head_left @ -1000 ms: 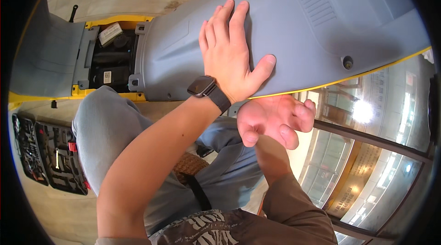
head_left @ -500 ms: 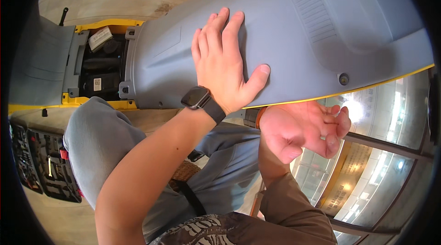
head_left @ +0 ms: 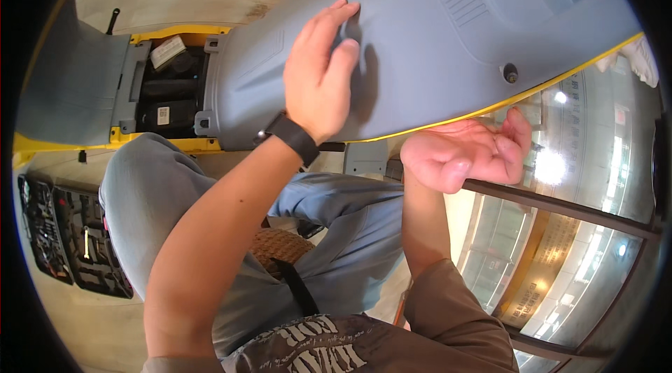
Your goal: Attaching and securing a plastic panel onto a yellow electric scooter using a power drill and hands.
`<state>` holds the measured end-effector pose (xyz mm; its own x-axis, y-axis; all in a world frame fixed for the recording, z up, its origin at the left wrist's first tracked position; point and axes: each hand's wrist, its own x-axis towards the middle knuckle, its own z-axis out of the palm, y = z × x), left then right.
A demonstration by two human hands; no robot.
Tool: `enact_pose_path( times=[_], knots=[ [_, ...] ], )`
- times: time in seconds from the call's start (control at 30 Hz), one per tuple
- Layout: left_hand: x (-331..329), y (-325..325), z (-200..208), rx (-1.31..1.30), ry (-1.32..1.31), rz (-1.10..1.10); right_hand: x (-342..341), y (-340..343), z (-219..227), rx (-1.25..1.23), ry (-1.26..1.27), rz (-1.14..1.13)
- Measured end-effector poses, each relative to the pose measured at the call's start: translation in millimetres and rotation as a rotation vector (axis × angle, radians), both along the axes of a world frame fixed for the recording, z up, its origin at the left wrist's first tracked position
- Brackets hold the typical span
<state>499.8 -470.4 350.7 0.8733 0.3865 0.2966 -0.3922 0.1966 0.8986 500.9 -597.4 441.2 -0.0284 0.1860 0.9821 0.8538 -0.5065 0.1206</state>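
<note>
A large grey-blue panel with a yellow edge (head_left: pixel 413 44), which looks like a scooter's body cover, stretches across the upper middle. Over it is my left hand (head_left: pixel 318 75), with a dark watch on the wrist. Its fingers are stretched out and the thumb side is raised off the surface; whether the other side touches the panel I cannot tell. My right hand (head_left: pixel 469 152) lies palm up along the panel's lower yellow edge. Its fingers are apart and loosely curled, with nothing in the palm. Part of its back is hidden under the panel.
At left an uncovered bay (head_left: pixel 170 86) holds black parts and a pale labelled box. An opened tool case (head_left: pixel 87 240) lies on the floor, lower left. My bent knee (head_left: pixel 150 191) is close to the bay. A glass-fronted partition (head_left: pixel 553 254) stands at right.
My left hand has turned from flat on the panel to tilted on its edge. The panel's right end has shifted slightly, and my right hand has moved up a little along the edge.
</note>
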Motion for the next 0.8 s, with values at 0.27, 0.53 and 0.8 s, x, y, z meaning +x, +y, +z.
enact_pose_path(
  times=[0.27,0.53,0.8],
  knots=[
    [-72.8,12.7,-48.2,0.116,0.454,0.222,-5.1,0.5,0.2,-0.011,0.051,-0.067],
    [-131.1,-15.7,-61.7,0.465,0.426,0.062,-39.8,-19.1,-31.8,0.292,0.397,-0.207],
    [-118.1,-55.1,-68.7,0.312,0.487,0.213,-139.1,-75.6,-120.7,0.613,1.499,0.141]
  ],
)
